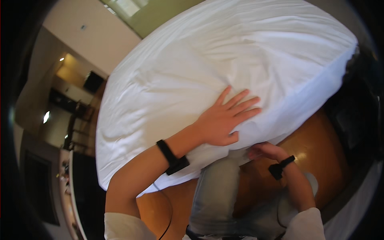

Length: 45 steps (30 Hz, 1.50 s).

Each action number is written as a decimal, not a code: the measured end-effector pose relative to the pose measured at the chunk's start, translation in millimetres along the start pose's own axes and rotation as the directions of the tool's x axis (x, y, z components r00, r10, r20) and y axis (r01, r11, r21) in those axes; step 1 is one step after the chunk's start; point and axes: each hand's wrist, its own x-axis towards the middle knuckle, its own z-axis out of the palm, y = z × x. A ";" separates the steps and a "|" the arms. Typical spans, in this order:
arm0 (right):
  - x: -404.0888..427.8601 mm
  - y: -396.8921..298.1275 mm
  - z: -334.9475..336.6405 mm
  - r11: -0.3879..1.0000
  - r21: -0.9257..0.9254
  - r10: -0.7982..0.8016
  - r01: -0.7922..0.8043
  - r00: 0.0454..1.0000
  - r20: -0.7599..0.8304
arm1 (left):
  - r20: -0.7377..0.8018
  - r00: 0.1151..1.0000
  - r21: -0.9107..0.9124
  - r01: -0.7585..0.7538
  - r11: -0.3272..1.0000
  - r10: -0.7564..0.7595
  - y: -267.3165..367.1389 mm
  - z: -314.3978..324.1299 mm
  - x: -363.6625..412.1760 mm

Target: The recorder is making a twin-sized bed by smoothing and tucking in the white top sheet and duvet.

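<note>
A bed [180,78] under a wrinkled white sheet fills the middle of the view. My left hand [226,120] lies flat on its top near the close edge, palm down with fingers spread and nothing held. Lower and to the right, my right hand [264,150] reaches to the underside of the sheet's hanging edge beside my knee. Its fingertips are partly hidden and blurred, so a hold on the cloth cannot be made out. Each wrist wears a black strap with a small black device.
Wooden floor [315,150] shows below the bed, around my legs in jeans [216,192]. Thin black cables hang by both arms. A dark object [348,123] stands at the right. A black panel [90,192] and chairs are at the left, near a wall [87,33].
</note>
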 end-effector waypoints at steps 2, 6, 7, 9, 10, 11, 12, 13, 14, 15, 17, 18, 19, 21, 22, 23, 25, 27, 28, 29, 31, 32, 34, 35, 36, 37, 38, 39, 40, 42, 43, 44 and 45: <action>-0.1 3.0 2.2 0.999 0.047 0.006 -0.010 0.996 0.086 | 0.051 0.999 0.039 -0.006 0.999 0.004 1.7 1.2 10.0; -0.2 -15.5 25.2 1.000 0.005 0.004 -0.005 0.972 0.236 | -0.022 0.997 0.028 -0.080 0.996 0.080 -1.2 1.0 23.8; 2.5 -17.7 34.4 1.000 0.013 0.010 -0.015 0.956 0.292 | 0.015 1.000 0.065 -0.024 0.998 0.023 1.3 -1.7 24.8; 15.8 -13.1 49.2 1.000 0.006 0.020 -0.024 0.921 0.390 | -0.056 0.994 -0.004 -0.096 0.995 0.096 -0.8 2.1 28.8; 24.0 -6.8 56.7 0.998 0.034 0.043 -0.061 0.924 0.379 | -0.086 0.991 0.007 -0.106 0.994 0.106 -1.7 7.4 30.1; 28.1 -1.4 67.3 0.993 0.062 0.071 -0.100 0.930 0.360 | -0.120 0.985 0.013 -0.122 0.992 0.123 -1.2 13.4 30.6; 24.2 -2.9 74.2 0.985 0.170 -0.042 -0.021 0.932 0.360 | -0.103 0.991 0.026 -0.080 0.996 0.082 -2.1 18.8 35.8; 28.8 2.2 77.4 0.987 0.158 -0.032 -0.034 0.917 0.399 | -0.152 0.980 0.073 -0.116 0.991 0.126 -1.7 23.1 41.7; 40.0 11.9 77.1 0.974 0.225 -0.070 -0.024 0.914 0.399 | -0.194 0.966 0.123 -0.151 0.981 0.173 -1.9 29.0 44.3; 50.4 15.1 83.8 0.958 0.287 -0.116 -0.008 0.904 0.411 | -0.168 0.977 0.149 -0.109 0.983 0.133 -2.5 33.7 46.1; 53.5 18.1 86.4 0.966 0.259 -0.110 0.001 0.907 0.406 | -0.272 0.937 0.138 -0.187 0.973 0.219 -7.6 44.7 53.0; 53.8 17.0 84.1 0.967 0.253 -0.117 0.025 0.927 0.356 | -0.264 0.944 0.143 -0.166 0.976 0.199 -8.7 40.9 56.3; 51.0 15.3 87.9 0.968 0.253 -0.107 0.009 0.920 0.378 | -0.240 0.942 0.125 -0.212 0.969 0.236 -7.2 35.1 59.2; 48.7 11.8 93.9 0.966 0.259 -0.046 -0.006 0.980 0.193 | -0.206 0.944 0.105 -0.241 0.965 0.259 -10.1 32.0 60.2; 52.0 11.9 93.4 0.966 0.258 -0.043 -0.014 0.976 0.212 | -0.229 0.935 0.095 -0.256 0.962 0.271 -13.4 33.4 59.8; 56.2 12.9 92.1 0.971 0.237 -0.071 0.017 0.973 0.218 | -0.252 0.925 0.087 -0.271 0.959 0.285 -16.6 34.5 59.2; 66.8 23.1 88.3 0.974 0.221 -0.092 0.040 0.968 0.233 | -0.274 0.910 0.071 -0.305 0.950 0.312 -22.5 37.5 59.4; 80.9 39.3 76.4 0.983 0.130 -0.154 0.131 0.969 0.195 | -0.307 0.888 0.064 -0.340 0.938 0.342 -25.4 39.5 62.9; 80.0 46.1 75.5 0.984 0.125 -0.152 0.128 0.967 0.205 | -0.318 0.883 0.050 -0.347 0.937 0.344 -25.0 41.1 65.9; 76.6 51.3 75.8 0.972 0.169 -0.194 0.166 0.966 0.172 | -0.329 0.878 0.037 -0.355 0.934 0.346 -24.8 42.3 67.6; 77.7 49.3 83.7 0.954 0.218 -0.241 0.207 0.960 0.144 | -0.341 0.875 0.050 -0.349 0.936 0.344 -27.8 42.8 62.4; 78.0 45.2 85.1 0.951 0.234 -0.242 0.203 0.958 0.155 | -0.361 0.866 0.060 -0.348 0.935 0.346 -30.2 43.0 59.9; 85.3 57.2 77.8 0.952 0.241 -0.232 0.190 0.959 0.160 | -0.385 0.852 0.050 -0.365 0.930 0.355 -31.4 44.5 61.7; 100.3 78.7 61.4 0.963 0.195 -0.218 0.188 0.965 0.145 | -0.412 0.833 0.042 -0.388 0.921 0.370 -31.0 45.2 64.6; 106.2 93.5 49.0 0.973 0.147 -0.200 0.181 0.971 0.132 | -0.424 0.830 0.038 -0.383 0.923 0.362 -30.2 46.4 68.1; 94.7 87.3 57.9 0.977 0.137 -0.184 0.165 0.973 0.140 | -0.393 0.846 0.030 -0.379 0.925 0.360 -29.8 46.0 69.0; 80.7 79.6 71.1 0.941 0.311 -0.164 0.131 0.983 0.083 | -0.363 0.860 0.020 -0.379 0.925 0.360 -28.2 45.8 70.9; 75.5 70.0 82.7 0.866 0.484 -0.148 0.123 0.989 0.014 | -0.367 0.855 0.019 -0.388 0.922 0.367 -29.1 43.4 68.4; 77.2 68.8 83.5 0.864 0.486 -0.150 0.131 0.989 0.002 | -0.348 0.870 0.018 -0.367 0.930 0.350 -29.5 41.9 63.4; 79.8 65.2 83.2 0.914 0.363 -0.247 0.183 0.959 0.139 | -0.330 0.879 0.020 -0.358 0.934 0.344 -29.0 39.8 59.9; 78.7 61.1 83.8 0.911 0.365 -0.254 0.191 0.958 0.131 | -0.325 0.882 0.018 -0.353 0.935 0.340 -28.6 39.2 59.7; 75.7 56.3 87.1 0.907 0.365 -0.273 0.211 0.953 0.128 | -0.321 0.886 0.017 -0.347 0.938 0.334 -28.9 38.6 60.8; 70.7 53.9 89.7 0.905 0.363 -0.286 0.223 0.950 0.128 | -0.323 0.884 0.014 -0.351 0.936 0.336 -27.9 38.7 62.7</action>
